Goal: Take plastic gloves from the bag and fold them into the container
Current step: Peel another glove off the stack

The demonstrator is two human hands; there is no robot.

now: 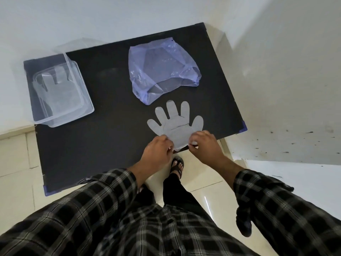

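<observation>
- Pinching the cuff corners of the flat plastic glove (pixel 177 124), left hand (pixel 156 150) and right hand (pixel 204 145) both grip it at the near edge of the tabletop (pixel 110 126), just below the bag (pixel 162 71)
- Fold best by carrying the cuff evenly toward the fingertips, keeping the edges aligned, then moving it to the container (pixel 60 93), which already holds gloves
- No writing or brand is readable

No readable text, label, brand or number appears on anything here.

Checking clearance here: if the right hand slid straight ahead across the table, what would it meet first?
Probably the glove's own spread fingers, which the right hand holds by the cuff; beyond them lies the blue bag.
</observation>
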